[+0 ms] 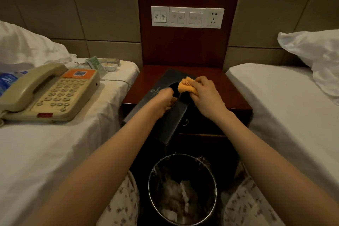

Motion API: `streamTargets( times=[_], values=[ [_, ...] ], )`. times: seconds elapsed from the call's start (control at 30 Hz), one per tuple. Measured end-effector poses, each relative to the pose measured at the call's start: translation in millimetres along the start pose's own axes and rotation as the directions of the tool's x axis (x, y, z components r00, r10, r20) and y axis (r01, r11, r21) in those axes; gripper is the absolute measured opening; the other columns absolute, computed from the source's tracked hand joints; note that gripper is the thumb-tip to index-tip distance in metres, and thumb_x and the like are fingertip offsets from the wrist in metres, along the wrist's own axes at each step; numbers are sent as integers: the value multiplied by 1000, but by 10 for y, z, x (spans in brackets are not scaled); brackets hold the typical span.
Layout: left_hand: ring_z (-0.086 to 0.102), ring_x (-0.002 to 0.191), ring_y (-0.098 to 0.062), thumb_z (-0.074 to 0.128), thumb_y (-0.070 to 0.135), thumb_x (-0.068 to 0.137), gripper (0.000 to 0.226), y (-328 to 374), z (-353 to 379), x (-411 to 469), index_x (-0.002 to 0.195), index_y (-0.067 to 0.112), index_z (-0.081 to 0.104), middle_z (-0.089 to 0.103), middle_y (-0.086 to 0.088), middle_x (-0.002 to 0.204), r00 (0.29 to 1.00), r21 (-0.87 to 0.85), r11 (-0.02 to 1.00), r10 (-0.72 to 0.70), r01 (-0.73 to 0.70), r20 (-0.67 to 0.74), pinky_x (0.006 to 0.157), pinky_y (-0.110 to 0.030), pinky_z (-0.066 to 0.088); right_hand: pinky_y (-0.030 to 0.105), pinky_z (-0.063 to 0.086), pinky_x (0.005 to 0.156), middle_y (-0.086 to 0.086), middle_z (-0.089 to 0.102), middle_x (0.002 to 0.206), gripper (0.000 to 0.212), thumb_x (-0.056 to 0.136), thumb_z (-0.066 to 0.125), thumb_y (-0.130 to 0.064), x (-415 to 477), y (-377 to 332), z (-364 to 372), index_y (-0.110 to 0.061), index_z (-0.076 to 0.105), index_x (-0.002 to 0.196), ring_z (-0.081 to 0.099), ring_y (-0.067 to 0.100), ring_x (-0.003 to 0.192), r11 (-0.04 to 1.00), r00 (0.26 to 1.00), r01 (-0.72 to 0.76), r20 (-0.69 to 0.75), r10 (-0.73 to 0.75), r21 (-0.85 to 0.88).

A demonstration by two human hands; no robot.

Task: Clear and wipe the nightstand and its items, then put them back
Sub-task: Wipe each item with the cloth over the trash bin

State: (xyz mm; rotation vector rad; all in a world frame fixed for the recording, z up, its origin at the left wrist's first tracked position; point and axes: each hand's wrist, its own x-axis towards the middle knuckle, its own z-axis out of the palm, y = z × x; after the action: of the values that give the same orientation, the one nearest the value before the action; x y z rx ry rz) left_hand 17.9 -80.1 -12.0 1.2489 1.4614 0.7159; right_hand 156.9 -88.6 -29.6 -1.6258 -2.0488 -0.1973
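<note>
A black tissue box (159,113) is held tilted over the front of the dark red nightstand (225,86). My left hand (166,100) grips the box at its oval opening, fingers curled into the hole. My right hand (205,93) holds a bunched orange cloth (187,86) against the box's top near the opening. A beige telephone (49,93) lies on the left bed, with a water bottle (7,80) behind it and small packets and a white remote (102,64) near the headboard.
A lined wastebasket (183,189) with crumpled paper stands on the floor below the nightstand, between my knees. White beds (284,101) flank the nightstand, each with a pillow. A switch and socket panel (187,17) sits on the wooden wall panel above.
</note>
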Motion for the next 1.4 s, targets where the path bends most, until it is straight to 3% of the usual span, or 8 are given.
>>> streamTargets(
  times=[0.37,0.47,0.53,0.6,0.7,0.83,1.13,1.4],
  values=[
    [38,38,-13,25,37,98,41,-7,-47,61,90,6,50,41,-5,61,986,-148,984,-81,103,148,38,-17,31,46,49,74,14,59,106,40,83,46,-29,-603,-173,170,-6,65,109,55,34,90,954,957,289,-53,-285,82],
    [58,84,-20,38,40,97,44,-59,4,102,120,5,52,57,-10,100,988,-62,996,-53,63,144,69,-29,48,43,50,74,12,62,106,39,80,48,-29,-743,-220,244,-8,66,108,54,29,94,925,930,368,-36,-366,94],
    [44,126,-25,42,38,97,49,-72,14,101,134,6,45,47,-9,135,990,-13,999,-31,33,138,101,-35,37,38,47,76,11,62,107,38,79,52,-27,-806,-227,265,-8,66,110,48,22,96,893,901,433,-52,-430,125],
    [33,136,-26,43,37,97,50,-71,9,84,138,7,41,39,-9,145,991,8,1000,-13,12,132,108,-36,28,35,44,77,11,62,107,37,79,55,-26,-836,-213,269,-9,65,110,47,20,97,865,876,482,-78,-475,140],
    [43,127,-26,42,37,98,46,-73,2,125,134,8,44,50,-8,130,986,8,1000,-16,14,167,101,-35,34,27,44,78,13,65,100,33,78,58,-23,-805,-142,296,-5,69,103,51,20,92,880,882,460,-169,-439,115],
    [52,71,-16,40,36,99,36,-109,24,146,90,6,59,55,-3,78,983,-30,999,-18,24,183,74,-27,48,26,47,69,13,64,95,30,80,56,-19,-579,1,262,-3,70,102,59,27,83,969,954,191,-261,-146,158],
    [42,130,-26,41,46,96,62,-106,47,119,145,10,31,37,-4,147,981,173,981,54,-87,187,105,-36,38,36,37,93,9,47,127,37,94,47,-18,200,-3,-42,-14,53,130,42,28,114,997,998,-30,-51,26,-75],
    [57,93,-19,42,28,97,42,-343,47,-51,136,14,43,55,-5,125,973,401,889,181,-224,143,76,-30,44,38,35,93,9,47,132,38,95,46,-14,376,-204,-71,-14,49,133,43,29,114,974,977,188,-79,-199,-128]
  ],
)
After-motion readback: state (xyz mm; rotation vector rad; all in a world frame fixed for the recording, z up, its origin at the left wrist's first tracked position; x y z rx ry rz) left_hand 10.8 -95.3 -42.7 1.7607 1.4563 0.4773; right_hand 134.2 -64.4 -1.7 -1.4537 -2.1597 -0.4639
